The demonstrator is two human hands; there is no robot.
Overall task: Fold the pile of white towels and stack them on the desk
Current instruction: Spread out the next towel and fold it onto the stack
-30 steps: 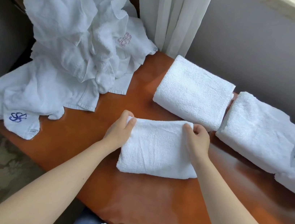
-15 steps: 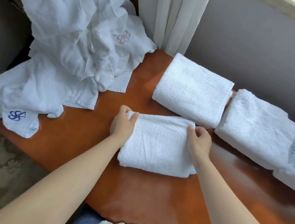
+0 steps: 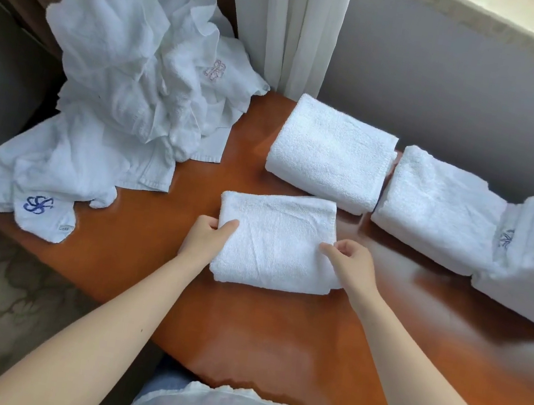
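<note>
Both of your hands are on the one folded towel (image 3: 274, 237) in the head view. Your left hand (image 3: 207, 237) grips its left edge, thumb on top, and your right hand (image 3: 351, 265) pinches the right edge. The towel lies flat on the worktop (image 3: 274, 334), between your hands. Lift both sides level, I'd say, so the layers don't slide apart. Then set it square on the finished towel (image 3: 331, 153) just beyond your right hand. The unfolded pile (image 3: 120, 85) lies beyond your left hand.
</note>
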